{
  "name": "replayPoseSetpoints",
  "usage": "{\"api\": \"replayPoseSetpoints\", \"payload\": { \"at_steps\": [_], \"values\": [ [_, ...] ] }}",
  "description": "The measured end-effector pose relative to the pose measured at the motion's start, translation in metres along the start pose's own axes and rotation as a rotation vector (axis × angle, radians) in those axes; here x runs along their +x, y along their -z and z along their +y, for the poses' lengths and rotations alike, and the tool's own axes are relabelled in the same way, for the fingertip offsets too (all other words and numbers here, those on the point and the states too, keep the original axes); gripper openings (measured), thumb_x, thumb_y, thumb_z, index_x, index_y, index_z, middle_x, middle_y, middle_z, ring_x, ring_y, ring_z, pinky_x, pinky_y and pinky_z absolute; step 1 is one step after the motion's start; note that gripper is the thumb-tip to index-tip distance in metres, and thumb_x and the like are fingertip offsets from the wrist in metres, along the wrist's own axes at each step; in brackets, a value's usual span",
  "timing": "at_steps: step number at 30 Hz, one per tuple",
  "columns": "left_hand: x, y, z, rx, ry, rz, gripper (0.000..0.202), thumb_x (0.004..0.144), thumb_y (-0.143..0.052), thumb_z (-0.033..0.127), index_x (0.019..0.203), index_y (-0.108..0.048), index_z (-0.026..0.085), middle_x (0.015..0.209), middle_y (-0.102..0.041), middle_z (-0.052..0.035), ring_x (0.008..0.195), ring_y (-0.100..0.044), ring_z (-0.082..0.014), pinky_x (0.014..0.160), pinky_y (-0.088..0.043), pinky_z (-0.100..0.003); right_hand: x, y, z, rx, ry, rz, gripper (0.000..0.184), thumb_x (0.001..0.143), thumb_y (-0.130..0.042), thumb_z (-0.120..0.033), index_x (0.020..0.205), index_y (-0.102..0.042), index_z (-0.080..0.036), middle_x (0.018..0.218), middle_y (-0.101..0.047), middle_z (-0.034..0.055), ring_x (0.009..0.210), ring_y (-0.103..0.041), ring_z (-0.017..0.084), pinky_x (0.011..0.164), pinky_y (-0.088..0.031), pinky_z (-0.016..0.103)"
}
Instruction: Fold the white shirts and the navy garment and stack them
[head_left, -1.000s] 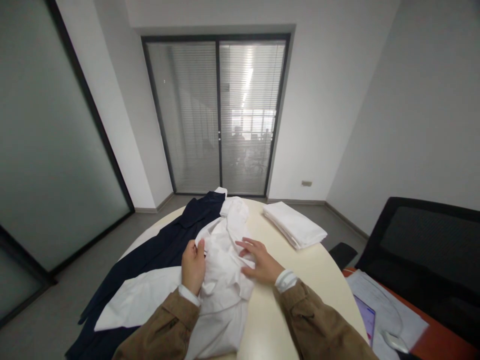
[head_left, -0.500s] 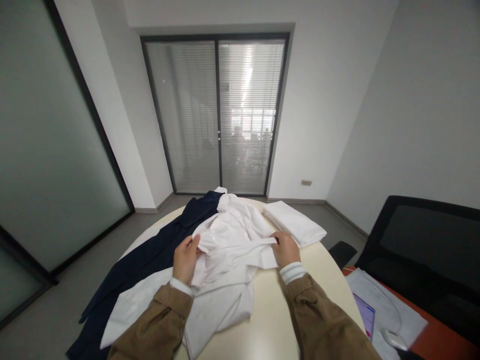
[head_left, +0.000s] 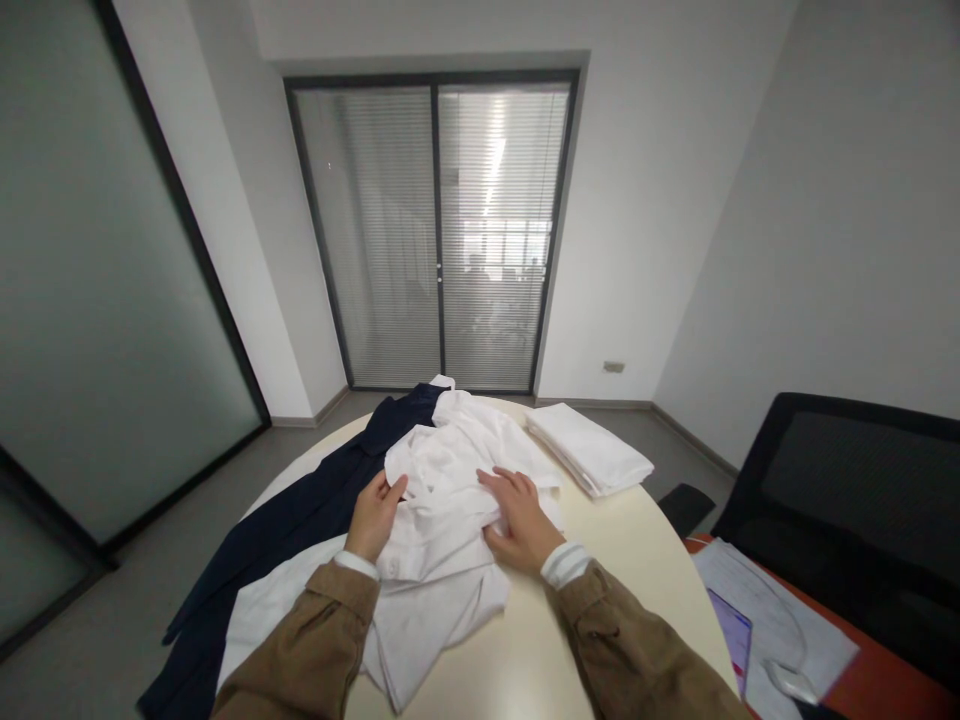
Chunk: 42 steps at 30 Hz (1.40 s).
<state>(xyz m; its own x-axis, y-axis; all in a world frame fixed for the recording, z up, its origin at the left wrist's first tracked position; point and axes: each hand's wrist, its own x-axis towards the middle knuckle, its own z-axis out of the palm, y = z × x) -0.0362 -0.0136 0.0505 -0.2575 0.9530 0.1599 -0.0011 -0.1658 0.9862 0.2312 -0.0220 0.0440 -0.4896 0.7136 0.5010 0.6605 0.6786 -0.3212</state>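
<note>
A crumpled white shirt (head_left: 442,560) lies in the middle of the cream round table (head_left: 630,570), on top of part of a navy garment (head_left: 300,510). My left hand (head_left: 373,517) grips the shirt's left edge between thumb and fingers. My right hand (head_left: 521,520) rests on the shirt with its fingers spread. A neat stack of folded white cloth (head_left: 589,450) sits beyond that hand, apart from it. Both of my sleeves are brown over white cuffs.
To the right stand a black mesh chair (head_left: 855,480) and an orange desk (head_left: 877,670) bearing papers (head_left: 772,610), a tablet (head_left: 731,630) and a mouse (head_left: 789,682). Behind the table is a glass door with blinds (head_left: 435,240).
The shirt has settled lower and no longer reaches the folded stack. My right hand has let go of the fabric band and now lies flat on the shirt.
</note>
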Motion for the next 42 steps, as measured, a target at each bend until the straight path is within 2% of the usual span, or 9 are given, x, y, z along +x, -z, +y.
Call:
{"api": "replayPoseSetpoints", "payload": {
  "at_steps": [5,11,15,19,24,29,35,39,42],
  "values": [
    [0.001,0.004,-0.006,0.0,0.064,0.02,0.048,0.069,-0.071,0.053,0.092,-0.072,0.011,0.075,-0.07,-0.0054,0.07,-0.064,-0.0201,0.066,-0.053,-0.031,0.001,0.004,0.017,-0.07,-0.163,0.07,0.045,0.076,-0.049,-0.009,0.114,-0.067,-0.024,0.099,-0.066,0.0071,0.1,-0.055,0.025,0.095,-0.039,0.042],
    [0.003,0.004,-0.009,0.011,0.085,0.061,0.052,0.065,-0.071,0.06,0.084,-0.071,0.012,0.064,-0.063,-0.0009,0.063,-0.061,-0.0166,0.059,-0.052,-0.028,-0.009,0.012,0.055,-0.186,-0.533,0.424,0.059,0.08,-0.046,-0.012,0.139,-0.05,-0.02,0.124,-0.055,0.0158,0.112,-0.051,0.032,0.094,-0.041,0.048],
    [0.001,0.001,-0.008,0.003,0.099,-0.005,0.049,0.065,-0.074,0.055,0.088,-0.071,0.012,0.065,-0.066,-0.0023,0.064,-0.063,-0.0174,0.062,-0.051,-0.028,-0.007,0.017,0.03,-0.169,-0.232,0.367,0.065,0.077,-0.054,-0.017,0.14,-0.046,-0.025,0.144,-0.045,0.0114,0.132,-0.036,0.035,0.108,-0.027,0.057],
    [0.0,0.002,-0.009,0.024,0.098,-0.044,0.049,0.065,-0.074,0.056,0.083,-0.071,0.011,0.07,-0.07,-0.0054,0.066,-0.064,-0.019,0.063,-0.051,-0.029,-0.002,0.015,-0.018,0.008,0.228,-0.028,0.049,0.077,-0.068,-0.04,0.124,-0.061,-0.031,0.134,-0.057,0.0056,0.134,-0.037,0.033,0.109,-0.028,0.051],
    [0.003,0.005,-0.016,0.057,0.063,-0.039,0.052,0.067,-0.07,0.062,0.075,-0.068,0.011,0.066,-0.068,-0.0037,0.063,-0.063,-0.018,0.061,-0.05,-0.027,0.001,0.002,-0.037,0.072,0.322,-0.126,0.026,0.083,-0.056,-0.023,0.108,-0.064,-0.028,0.126,-0.063,0.0052,0.131,-0.045,0.027,0.106,-0.032,0.048],
    [0.009,0.008,-0.023,-0.03,0.078,0.039,0.046,0.072,-0.069,0.058,0.081,-0.065,0.013,0.062,-0.065,-0.0012,0.058,-0.061,-0.0163,0.06,-0.052,-0.028,-0.002,-0.002,-0.007,0.251,-0.001,0.216,0.023,0.087,-0.047,-0.021,0.107,-0.058,-0.023,0.109,-0.066,0.0102,0.104,-0.059,0.025,0.092,-0.045,0.04],
    [0.014,0.013,-0.018,-0.248,0.131,0.221,0.032,0.084,-0.062,0.04,0.104,-0.066,0.015,0.084,-0.072,-0.0068,0.073,-0.068,-0.0183,0.07,-0.056,-0.033,-0.005,0.013,0.038,0.366,-0.382,0.577,0.021,0.093,-0.044,-0.039,0.102,-0.054,-0.023,0.083,-0.06,0.0028,0.076,-0.055,0.02,0.071,-0.045,0.031],
    [0.022,0.026,-0.015,-0.288,0.121,0.411,0.034,0.086,-0.058,0.039,0.109,-0.064,0.014,0.087,-0.071,-0.0069,0.075,-0.067,-0.0183,0.073,-0.055,-0.033,-0.015,0.031,0.075,0.457,-0.543,0.834,0.029,0.09,-0.045,-0.047,0.101,-0.054,-0.021,0.082,-0.057,0.0013,0.07,-0.051,0.018,0.064,-0.043,0.029],
    [0.028,0.033,-0.015,-0.278,0.145,0.468,0.036,0.087,-0.056,0.037,0.113,-0.061,0.014,0.092,-0.069,-0.0088,0.08,-0.067,-0.0199,0.076,-0.055,-0.035,-0.026,0.039,0.099,0.5,-0.574,0.902,0.035,0.081,-0.054,-0.051,0.099,-0.055,-0.02,0.086,-0.058,0.002,0.075,-0.053,0.018,0.066,-0.044,0.029]
  ]
}}
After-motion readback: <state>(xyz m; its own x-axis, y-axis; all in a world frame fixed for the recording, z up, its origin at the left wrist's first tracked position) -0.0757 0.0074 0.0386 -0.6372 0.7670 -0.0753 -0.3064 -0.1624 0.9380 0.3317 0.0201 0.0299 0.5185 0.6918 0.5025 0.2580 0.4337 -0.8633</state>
